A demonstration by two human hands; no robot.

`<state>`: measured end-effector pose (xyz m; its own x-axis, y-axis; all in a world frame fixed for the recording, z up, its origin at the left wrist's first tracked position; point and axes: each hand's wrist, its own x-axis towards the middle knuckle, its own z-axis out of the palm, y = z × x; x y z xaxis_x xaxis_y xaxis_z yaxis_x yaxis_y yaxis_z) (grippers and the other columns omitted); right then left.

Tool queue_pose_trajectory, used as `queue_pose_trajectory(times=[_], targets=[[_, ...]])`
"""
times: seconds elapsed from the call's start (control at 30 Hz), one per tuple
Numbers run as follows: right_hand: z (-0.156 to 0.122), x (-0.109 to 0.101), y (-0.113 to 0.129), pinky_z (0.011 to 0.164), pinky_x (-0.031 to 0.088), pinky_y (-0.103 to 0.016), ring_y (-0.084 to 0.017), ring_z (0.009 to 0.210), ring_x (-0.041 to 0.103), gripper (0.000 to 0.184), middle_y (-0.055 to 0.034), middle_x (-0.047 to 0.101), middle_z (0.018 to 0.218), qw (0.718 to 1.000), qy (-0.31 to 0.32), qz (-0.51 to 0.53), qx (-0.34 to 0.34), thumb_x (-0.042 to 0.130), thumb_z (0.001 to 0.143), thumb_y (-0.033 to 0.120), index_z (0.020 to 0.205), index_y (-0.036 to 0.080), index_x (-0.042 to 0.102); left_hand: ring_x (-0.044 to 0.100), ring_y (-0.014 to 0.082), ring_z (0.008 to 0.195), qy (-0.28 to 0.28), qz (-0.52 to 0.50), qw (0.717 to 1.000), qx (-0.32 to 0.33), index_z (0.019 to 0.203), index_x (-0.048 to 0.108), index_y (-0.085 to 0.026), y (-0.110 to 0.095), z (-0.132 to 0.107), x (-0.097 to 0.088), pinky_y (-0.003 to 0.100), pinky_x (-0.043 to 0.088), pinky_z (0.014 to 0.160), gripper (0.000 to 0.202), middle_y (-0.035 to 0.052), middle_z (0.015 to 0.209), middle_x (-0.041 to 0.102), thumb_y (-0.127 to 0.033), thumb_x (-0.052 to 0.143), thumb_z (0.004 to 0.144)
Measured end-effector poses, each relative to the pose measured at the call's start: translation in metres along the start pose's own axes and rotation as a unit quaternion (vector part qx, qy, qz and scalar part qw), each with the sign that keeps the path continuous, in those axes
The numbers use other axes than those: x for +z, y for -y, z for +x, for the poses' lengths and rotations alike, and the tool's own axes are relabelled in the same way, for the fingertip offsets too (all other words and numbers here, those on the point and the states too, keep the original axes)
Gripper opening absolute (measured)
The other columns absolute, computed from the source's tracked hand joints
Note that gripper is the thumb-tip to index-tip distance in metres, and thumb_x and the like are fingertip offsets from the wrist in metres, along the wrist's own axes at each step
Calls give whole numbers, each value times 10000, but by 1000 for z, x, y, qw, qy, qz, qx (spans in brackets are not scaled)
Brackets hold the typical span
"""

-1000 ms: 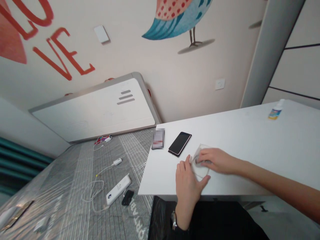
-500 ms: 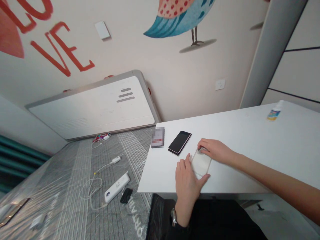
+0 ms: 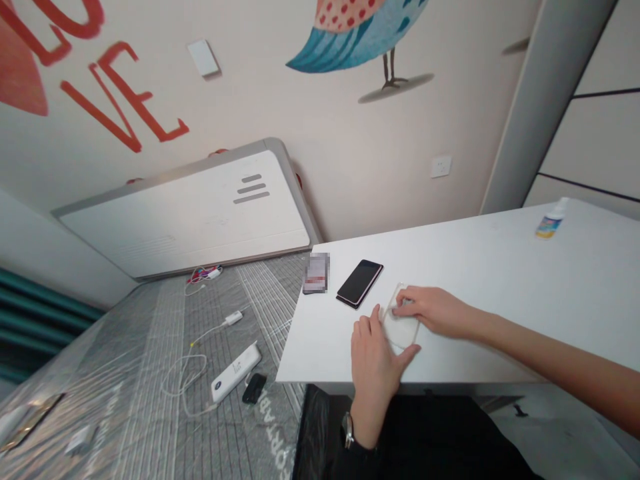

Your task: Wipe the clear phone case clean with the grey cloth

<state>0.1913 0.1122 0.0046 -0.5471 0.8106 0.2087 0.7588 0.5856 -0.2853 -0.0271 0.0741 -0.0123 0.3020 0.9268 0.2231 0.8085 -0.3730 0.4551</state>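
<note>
A clear phone case (image 3: 404,331) lies flat on the white table (image 3: 475,267) close to its front edge. My left hand (image 3: 375,350) grips the case from the left, with the fingers along its left side and the thumb at its lower corner. On the upper part of the case rests my right hand (image 3: 425,308), its fingers bent and pressed together. What these fingers hold, if anything, is hidden. Just left of the case a dark-screened phone (image 3: 360,283) lies on the table. A blurred-out rectangular item (image 3: 316,273) sits near the table's left edge.
A spray bottle (image 3: 550,220) stands at the table's far right. Left of the table is a plastic-covered bed (image 3: 150,347), bearing a white power bank (image 3: 235,373), a small black object (image 3: 255,389) and a white cable (image 3: 185,380). A white headboard (image 3: 200,213) leans at the wall.
My right hand has slid from the case's top edge down and inward over its surface. My left hand stays in place on the case.
</note>
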Motion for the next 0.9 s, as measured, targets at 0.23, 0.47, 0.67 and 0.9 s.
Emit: queue_pose_trajectory(times=[0.23,0.47,0.67,0.9], targets=[[3,3,11,904,500,-342,-218,1020,650,345,-70,693,1144,999,19,38,-14,492,970,165,1128,278,777,545,304,1153,-3,0,1000,12,1526,369,-168,1,-1,0,471,469,1038,927,99,1201,574,-447,848,783],[12,-40,-4,922,505,-336,-204,1023,662,295,-78,690,1144,994,-36,100,35,438,995,202,1085,209,719,544,301,1137,-6,-2,1000,-1,1524,383,-184,0,-1,-1,461,478,1015,840,94,1172,576,-403,795,825],[9,-69,-13,947,486,-353,-219,1030,647,308,-86,680,1135,982,-81,162,50,485,1006,365,1071,216,747,532,306,1143,1,-19,1000,-3,1531,372,-184,0,-1,-1,474,469,1026,817,98,1194,573,-398,767,848],[9,-48,-32,900,511,-343,-224,1009,678,331,-85,724,1131,993,-8,94,65,488,999,333,1131,227,772,539,308,1166,3,-27,1000,-7,1524,388,-193,-1,-1,-3,467,464,1043,787,100,1203,581,-379,761,856]])
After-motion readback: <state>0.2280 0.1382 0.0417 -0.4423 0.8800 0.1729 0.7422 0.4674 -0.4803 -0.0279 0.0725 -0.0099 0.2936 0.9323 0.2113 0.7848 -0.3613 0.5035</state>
